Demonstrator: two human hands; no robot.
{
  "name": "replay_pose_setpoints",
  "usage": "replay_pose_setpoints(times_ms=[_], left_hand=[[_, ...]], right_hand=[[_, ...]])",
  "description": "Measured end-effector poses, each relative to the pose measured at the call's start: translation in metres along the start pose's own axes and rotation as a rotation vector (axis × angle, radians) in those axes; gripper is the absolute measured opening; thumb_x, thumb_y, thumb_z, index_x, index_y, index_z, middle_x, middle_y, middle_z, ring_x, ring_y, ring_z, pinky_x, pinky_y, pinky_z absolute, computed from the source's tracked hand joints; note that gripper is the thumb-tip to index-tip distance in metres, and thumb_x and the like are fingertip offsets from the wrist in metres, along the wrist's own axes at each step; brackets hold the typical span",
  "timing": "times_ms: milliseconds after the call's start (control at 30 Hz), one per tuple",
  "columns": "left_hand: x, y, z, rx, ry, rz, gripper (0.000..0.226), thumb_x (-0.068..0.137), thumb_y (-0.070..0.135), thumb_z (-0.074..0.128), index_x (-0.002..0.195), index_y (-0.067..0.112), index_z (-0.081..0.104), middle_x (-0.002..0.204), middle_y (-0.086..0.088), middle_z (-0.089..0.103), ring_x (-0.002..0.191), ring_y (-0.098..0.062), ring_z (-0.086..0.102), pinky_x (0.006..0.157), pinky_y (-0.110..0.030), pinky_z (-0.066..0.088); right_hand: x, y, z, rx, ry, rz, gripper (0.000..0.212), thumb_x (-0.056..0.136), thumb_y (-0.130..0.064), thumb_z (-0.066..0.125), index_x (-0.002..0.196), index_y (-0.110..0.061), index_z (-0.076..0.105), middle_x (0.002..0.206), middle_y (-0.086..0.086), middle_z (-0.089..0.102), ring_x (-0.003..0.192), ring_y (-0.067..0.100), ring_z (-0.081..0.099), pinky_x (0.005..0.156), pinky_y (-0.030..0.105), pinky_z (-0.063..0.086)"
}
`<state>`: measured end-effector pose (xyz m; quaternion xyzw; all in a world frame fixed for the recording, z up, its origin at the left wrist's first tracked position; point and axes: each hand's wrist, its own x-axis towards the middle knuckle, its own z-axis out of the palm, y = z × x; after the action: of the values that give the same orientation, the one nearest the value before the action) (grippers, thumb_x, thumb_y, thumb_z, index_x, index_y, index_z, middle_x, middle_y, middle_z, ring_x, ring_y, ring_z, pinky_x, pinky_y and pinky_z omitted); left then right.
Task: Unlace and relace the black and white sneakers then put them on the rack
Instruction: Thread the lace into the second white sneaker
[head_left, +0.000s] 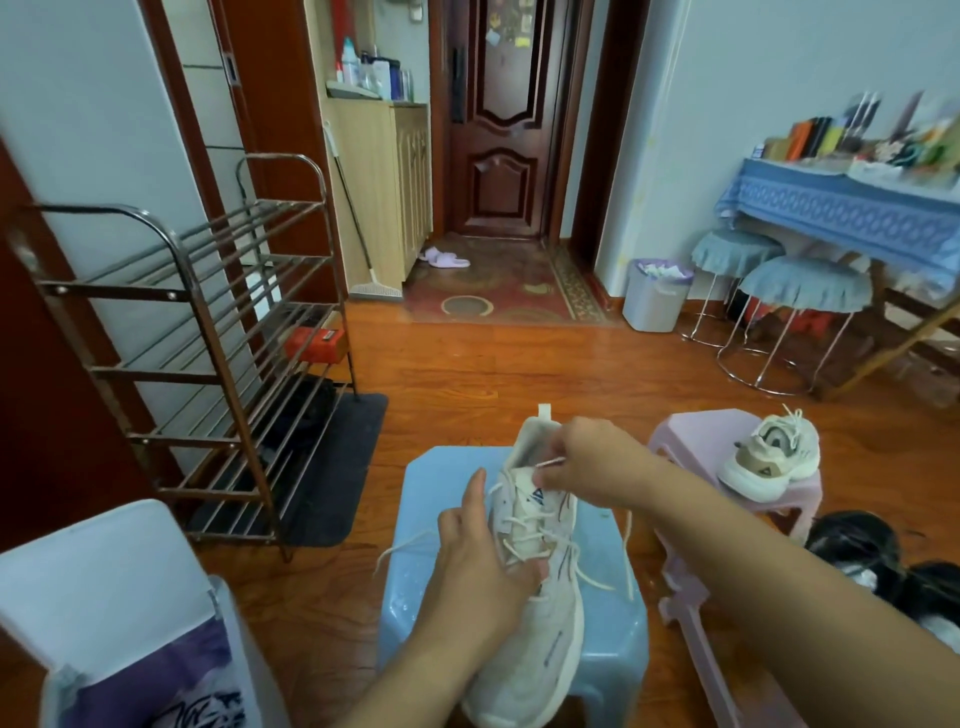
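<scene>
Home entryway: shoe rack (208, 332), front door (501, 119).

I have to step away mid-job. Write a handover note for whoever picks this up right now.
Left hand: grips the side of the white sneaker, steadying it on the blue stool.
Right hand: pinches a lace end near the top eyelets by the tongue.
Second sneaker: sits laced on the pink stool, to the right.
Shoe rack: stands to the left, holding neither sneaker.
Done: cannot tell whether this lace is going in or coming out.
Left: finish the lacing, then set both sneakers on the rack.
</scene>
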<state>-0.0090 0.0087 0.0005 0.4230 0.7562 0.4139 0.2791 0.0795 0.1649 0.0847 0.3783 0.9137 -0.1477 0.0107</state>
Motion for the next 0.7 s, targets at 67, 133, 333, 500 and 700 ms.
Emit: replay_pose_setpoints(times_ms=[67,133,333,500,700], left_hand=[[-0.001,-0.002,0.001,-0.030,0.012,-0.006,0.108,0.088,0.041,0.076,0.156,0.047,-0.007,0.148,0.007,0.022,0.129,-0.015,0.046,0.091,-0.030,0.040],[-0.003,-0.004,0.004,-0.046,0.034,0.003,0.109,0.088,0.040,0.075,0.155,0.049,-0.011,0.151,0.008,0.018,0.119,-0.009,0.047,0.087,-0.027,0.040],[-0.012,-0.004,0.012,0.036,0.100,0.049,0.105,0.093,0.037,0.068,0.154,0.047,-0.016,0.149,0.012,0.012,0.117,-0.013,0.058,0.087,-0.031,0.048],[-0.008,-0.004,0.013,0.095,0.113,0.059,0.108,0.090,0.040,0.070,0.154,0.048,-0.015,0.145,0.013,0.014,0.117,-0.015,0.059,0.089,-0.034,0.050],[-0.011,-0.002,0.015,0.161,0.159,0.058,0.072,0.088,0.043,0.070,0.134,0.046,0.015,0.147,0.004,0.011,0.097,-0.025,0.066,0.080,-0.042,0.053]], right_hand=[[0.000,-0.002,0.001,0.029,-0.068,0.018,0.025,0.088,-0.045,0.072,0.096,-0.023,0.066,0.077,-0.019,0.050,0.071,0.002,0.050,0.057,0.019,0.035],[-0.001,-0.004,0.003,0.054,-0.069,0.046,0.026,0.087,-0.046,0.074,0.084,-0.026,0.057,0.078,-0.017,0.051,0.069,-0.002,0.048,0.055,0.019,0.033],[-0.002,-0.008,0.008,0.046,0.018,-0.031,0.025,0.087,-0.043,0.074,0.078,-0.023,0.060,0.081,-0.007,0.061,0.074,0.012,0.058,0.058,0.027,0.041],[0.002,-0.019,0.017,0.100,0.071,-0.005,0.029,0.090,-0.042,0.070,0.076,-0.021,0.058,0.079,-0.001,0.062,0.074,0.017,0.059,0.058,0.030,0.041],[-0.017,-0.017,0.020,0.424,0.324,0.008,0.013,0.091,-0.037,0.071,0.092,-0.024,0.072,0.096,-0.012,0.068,0.093,0.007,0.061,0.076,0.026,0.045]])
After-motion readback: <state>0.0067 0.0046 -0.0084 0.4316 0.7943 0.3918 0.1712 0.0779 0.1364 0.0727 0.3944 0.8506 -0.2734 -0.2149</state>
